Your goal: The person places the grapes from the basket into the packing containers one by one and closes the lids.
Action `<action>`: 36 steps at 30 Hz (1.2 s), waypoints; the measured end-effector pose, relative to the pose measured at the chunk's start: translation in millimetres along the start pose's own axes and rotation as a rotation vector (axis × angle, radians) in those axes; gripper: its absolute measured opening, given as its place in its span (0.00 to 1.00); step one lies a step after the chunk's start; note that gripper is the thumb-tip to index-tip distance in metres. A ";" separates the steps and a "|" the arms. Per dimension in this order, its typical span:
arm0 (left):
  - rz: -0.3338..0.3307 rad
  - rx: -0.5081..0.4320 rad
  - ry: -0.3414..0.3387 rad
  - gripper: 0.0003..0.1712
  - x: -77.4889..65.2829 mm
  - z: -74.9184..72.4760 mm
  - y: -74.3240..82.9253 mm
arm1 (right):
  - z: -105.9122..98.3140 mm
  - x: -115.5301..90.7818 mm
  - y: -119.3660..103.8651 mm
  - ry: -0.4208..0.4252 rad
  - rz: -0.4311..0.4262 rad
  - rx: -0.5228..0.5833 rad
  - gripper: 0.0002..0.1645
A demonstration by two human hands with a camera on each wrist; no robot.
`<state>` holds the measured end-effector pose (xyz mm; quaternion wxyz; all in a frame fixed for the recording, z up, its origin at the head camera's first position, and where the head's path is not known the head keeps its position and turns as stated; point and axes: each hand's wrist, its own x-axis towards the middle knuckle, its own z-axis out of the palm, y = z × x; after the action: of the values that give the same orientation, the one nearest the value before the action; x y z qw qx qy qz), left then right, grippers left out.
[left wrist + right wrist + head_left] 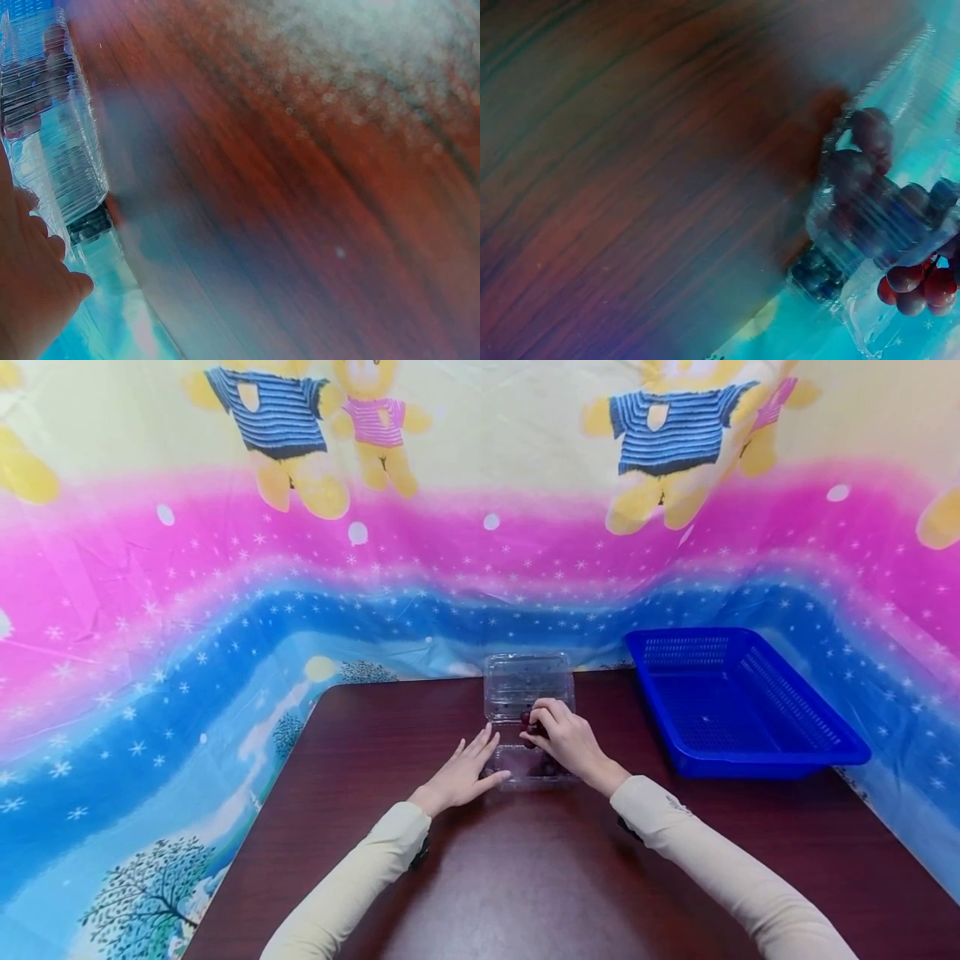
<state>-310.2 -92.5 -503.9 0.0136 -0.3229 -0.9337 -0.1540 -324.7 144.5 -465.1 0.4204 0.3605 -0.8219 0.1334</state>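
An open clear plastic clamshell box (pixel 501 779) sits near the table's back edge, its hinged lid (pixel 527 681) raised behind it. Dark grapes (pixel 534 765) lie inside the box. My right hand (pixel 570 742) pinches a small bunch of red grapes (pixel 527 727) over the box; in the right wrist view, grapes (pixel 922 289) hang beside the box wall, and the hand itself is outside that view. With fingers spread and fairly straight, my left hand (pixel 461 774) rests at the box's left side. Its thumb lies along the near edge. The left wrist view shows the hand (pixel 37 281) beside the box (pixel 82 142).
To the right, a blue plastic basket (pixel 750 760) with perforated walls stands at the table's back right corner. The dark wooden table (pixel 390 727) extends toward me. A printed cloth (pixel 450 552) with bears and snowflakes hangs behind and along the sides.
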 end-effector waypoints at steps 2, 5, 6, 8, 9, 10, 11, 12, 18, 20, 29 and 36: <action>0.005 -0.004 0.002 0.48 -0.2 -0.1 0.4 | 1.2 -1.0 -0.5 -0.004 -0.006 -0.002 0.20; 0.002 -0.008 0.000 0.48 -0.8 -0.3 0.7 | 3.3 -1.9 -1.9 -0.013 -0.023 0.001 0.20; -0.001 -0.008 -0.002 0.48 -1.2 -0.5 0.7 | 4.1 -2.2 -2.4 -0.016 -0.030 0.003 0.21; -0.007 -0.004 -0.007 0.48 -1.4 -0.8 0.7 | 4.9 -2.4 -3.1 -0.027 -0.045 0.004 0.20; -0.010 -0.001 -0.011 0.48 -1.5 -0.8 0.8 | 5.4 -2.7 -3.5 -0.034 -0.052 0.004 0.20; -0.014 -0.001 -0.014 0.48 -1.7 -0.8 1.0 | 5.7 -3.1 -4.0 -0.044 -0.056 0.005 0.20; -0.017 -0.002 -0.016 0.49 -1.5 -0.8 1.3 | 6.2 -3.5 -4.4 -0.052 -0.060 0.006 0.20; -0.020 -0.003 -0.018 0.49 -1.6 -0.9 1.6 | 6.9 -3.9 -4.9 -0.060 -0.063 0.008 0.20; -0.017 -0.003 -0.008 0.49 -2.3 0.3 1.9 | 11.1 -7.2 -8.0 -0.074 -0.103 0.023 0.20; -0.013 -0.002 -0.006 0.49 -2.3 0.1 2.2 | 12.3 -8.1 -8.8 -0.062 -0.122 0.024 0.20; -0.013 -0.002 -0.006 0.49 -2.4 0.1 1.9 | 19.3 -11.3 -15.0 -0.047 -0.177 0.053 0.21; -0.016 0.007 -0.009 0.50 -2.3 1.4 1.9 | 27.1 -18.7 -19.1 -0.113 -0.215 0.070 0.21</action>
<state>-307.1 -92.0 -505.0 0.0094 -0.3162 -0.9368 -0.1492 -320.2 125.8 -497.9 0.3724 0.4681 -0.7957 0.0954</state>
